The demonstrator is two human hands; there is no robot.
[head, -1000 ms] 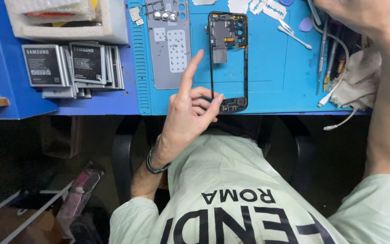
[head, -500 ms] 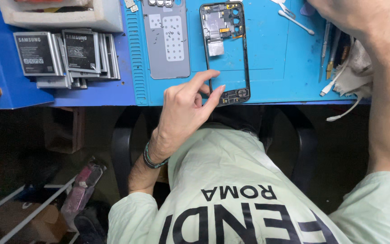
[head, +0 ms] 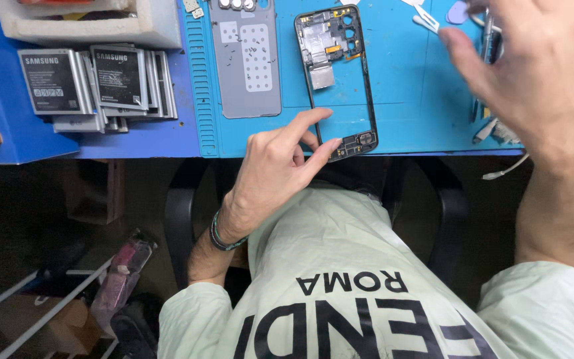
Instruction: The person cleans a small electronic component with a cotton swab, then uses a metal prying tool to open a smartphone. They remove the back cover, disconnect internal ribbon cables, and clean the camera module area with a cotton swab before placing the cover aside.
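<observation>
The left hand (head: pixel 270 166) rests at the near edge of the blue rubber work mat (head: pixel 406 86) on the table, its grip loosely spread: the forefinger and thumb touch the lower left corner of the black plastic phone frame (head: pixel 337 80), pinching nothing. That opened frame lies flat on the mat, its small circuit board at the far end. Just left of it lies a grey rectangular phone back plate (head: pixel 246 60). Further left, a row of dark flat phone batteries (head: pixel 94 83) sits on the blue table top. The right hand (head: pixel 543 73) hovers over thin metal tools (head: pixel 486 40) at the mat's right edge; whether its grip holds one, I cannot tell.
</observation>
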